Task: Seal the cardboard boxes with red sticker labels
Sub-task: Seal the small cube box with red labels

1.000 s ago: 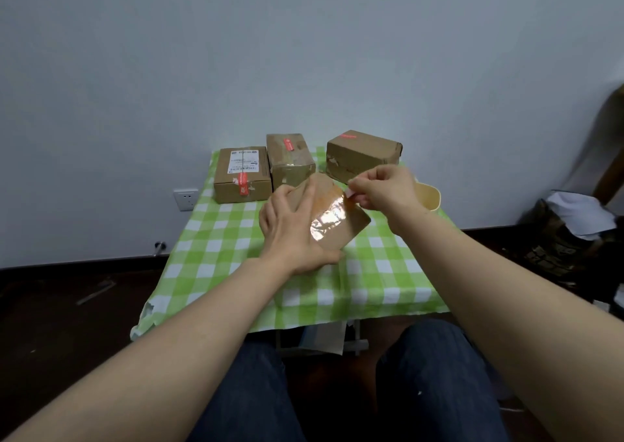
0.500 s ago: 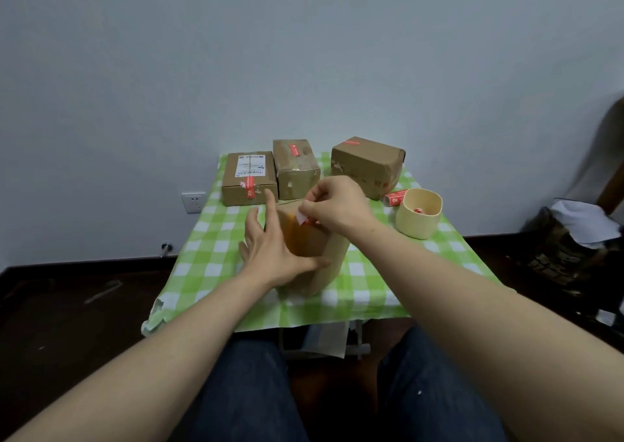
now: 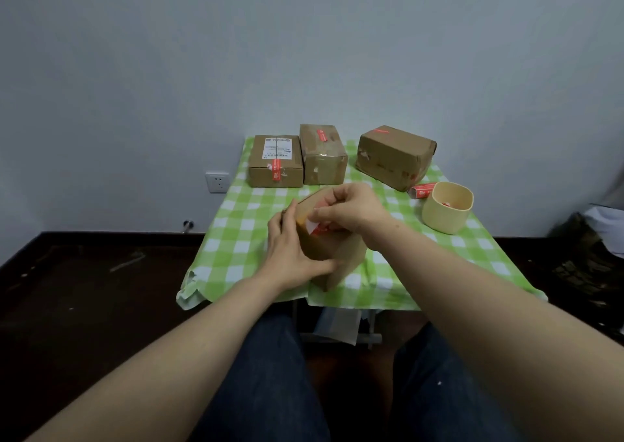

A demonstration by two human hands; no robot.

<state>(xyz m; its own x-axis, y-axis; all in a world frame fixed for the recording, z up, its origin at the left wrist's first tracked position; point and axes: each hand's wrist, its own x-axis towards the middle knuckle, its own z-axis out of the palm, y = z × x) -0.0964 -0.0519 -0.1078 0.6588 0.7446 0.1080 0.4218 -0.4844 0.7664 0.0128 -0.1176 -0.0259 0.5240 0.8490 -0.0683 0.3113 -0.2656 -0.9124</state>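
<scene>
**Green-check table, bare wall: sticker going on box no. 4**

Checked tablecloth (image 3: pixel 236 239) against a plain wall w/ a socket (image 3: pixel 217 182). At the back, three boxes (image 3: pixel 276 161) in a row, each already showing a red strip. Cream cup (image 3: pixel 445 208) at the right, red sticker pack (image 3: pixel 422 191) just behind it.

The unsealed box (image 3: pixel 341 259) stands tilted on one corner near the table's front edge, between both hands. The left hand (image 3: pixel 290 256) lies flat on its left side, fingers straight and thumb across the near face, bracing it. The right hand (image 3: pixel 351 212) pinches the red sticker (image 3: pixel 315 227) at the box's upper edge; a white corner shows, prob. backing or the underside, can't tell which.

Handling, as a guess:
- Box looks small, light and stiff, but the walls will likely dent if squeezed. Brace on the flat faces, not the flaps.
- On one corner it can pivot or slide on the cloth, so the left hand needs to push back vs. the pressing.
- Sticker is thin and floppy and may fold on itself. Hold it by the very end, lay it across the seam, then rub down from the middle outward.
</scene>
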